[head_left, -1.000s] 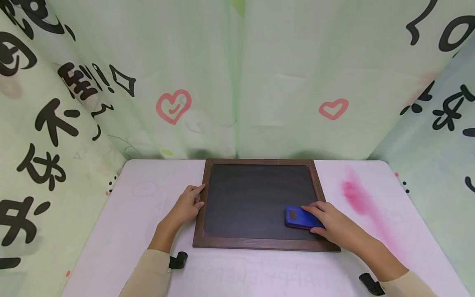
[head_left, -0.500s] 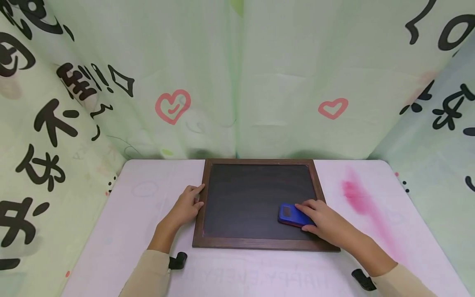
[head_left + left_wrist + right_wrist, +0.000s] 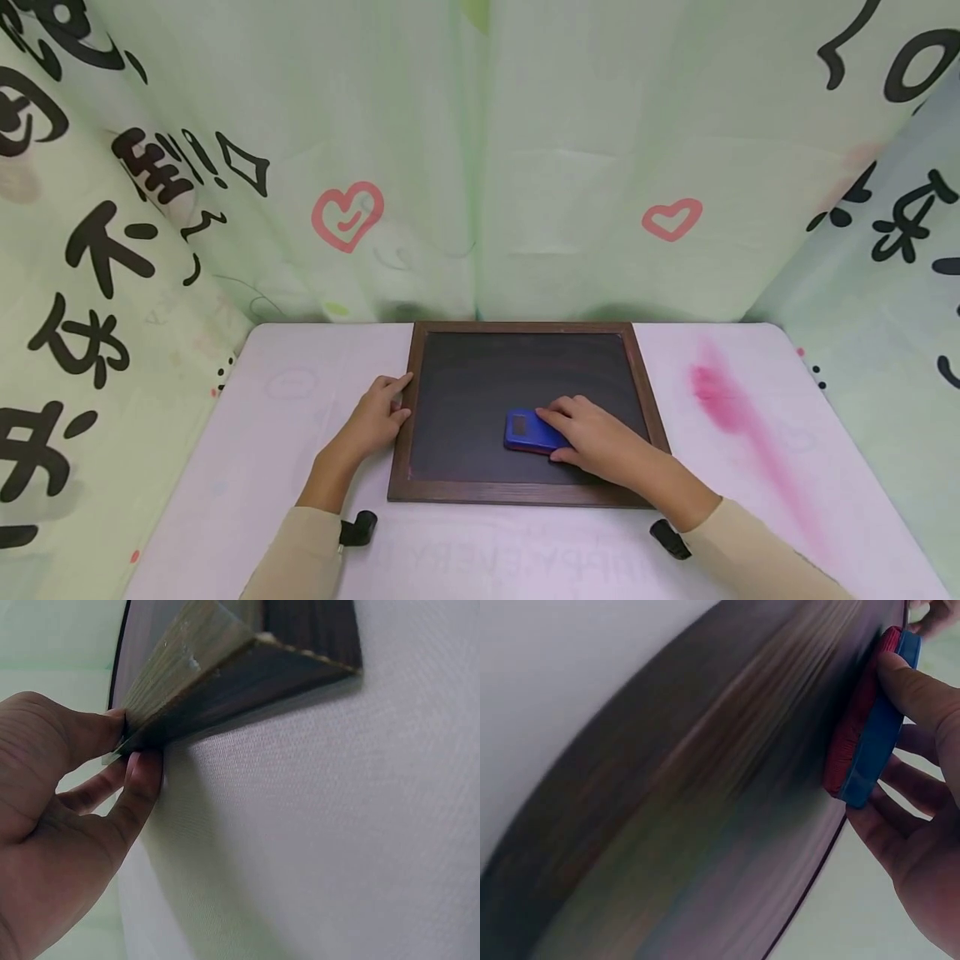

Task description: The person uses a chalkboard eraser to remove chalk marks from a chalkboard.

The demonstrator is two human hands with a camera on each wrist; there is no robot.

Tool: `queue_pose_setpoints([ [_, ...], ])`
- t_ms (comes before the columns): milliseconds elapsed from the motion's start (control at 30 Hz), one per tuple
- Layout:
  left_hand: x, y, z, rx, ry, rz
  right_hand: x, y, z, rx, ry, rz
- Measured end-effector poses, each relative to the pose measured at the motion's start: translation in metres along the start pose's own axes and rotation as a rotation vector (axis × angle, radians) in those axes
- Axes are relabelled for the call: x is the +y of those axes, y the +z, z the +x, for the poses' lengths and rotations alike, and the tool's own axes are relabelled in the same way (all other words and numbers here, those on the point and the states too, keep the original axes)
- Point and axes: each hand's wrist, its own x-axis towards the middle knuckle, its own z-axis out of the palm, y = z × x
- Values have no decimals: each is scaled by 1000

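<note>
A small blackboard (image 3: pixel 465 392) in a brown wooden frame lies on the table, its dark surface bare of writing. At its left side, my left hand (image 3: pixel 377 417) pinches the frame edge; the left wrist view shows the thumb against the frame (image 3: pixel 202 667) and the fingers at its side. My right hand (image 3: pixel 600 437) grips a blackboard eraser (image 3: pixel 531 431) over the lower middle of the board. Its back is blue and its pad is red, seen in the right wrist view with thumb and fingers on opposite sides of the blue body (image 3: pixel 874 746).
A white table (image 3: pixel 300 358) bears a pink smear (image 3: pixel 720 396) right of the board. Pale green curtains (image 3: pixel 555 167) with black characters and pink hearts hang behind and at both sides. Black wrist mounts (image 3: pixel 358 528) show at both sleeves.
My right hand has slid the eraser leftward across the lower part of the blackboard, from near the right frame to about the middle. The left hand and the board stay in place.
</note>
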Motion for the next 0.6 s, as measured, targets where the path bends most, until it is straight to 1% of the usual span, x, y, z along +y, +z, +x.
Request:
queue_pose_setpoints([
  [233,1,-1,-1,-11,2,-7,-24,6,27,-22,-55,-31],
  [467,0,-1,-1,-11,1,-16,-57,14,55,-33,-126,-117],
  [600,-1,0,0,-6,18,-13,-74,16,67,-45,-152,-147],
])
